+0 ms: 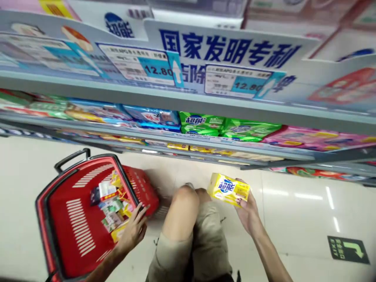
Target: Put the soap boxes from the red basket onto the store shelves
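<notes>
My right hand [248, 209] grips a yellow pack of laundry soap [227, 188] at its right end, over the floor right of my knees. The pack carries a blue and white logo with Chinese characters. On the left, my left hand [136, 227] is closed on the near right rim of a red shopping basket [57, 211], beside its black handle. Several small boxes and packets [113, 211] in yellow, white and green lie inside along the basket's right wall. My left forearm covers part of the basket's lower edge.
Shelves cross the view ahead, one edge [188, 98] jutting out at the top with price tags [246, 82]. Below it sit green packs [202, 121], blue packs [149, 115] and pink packs [308, 137]. A dark floor sign [348, 250] with an arrow lies at right.
</notes>
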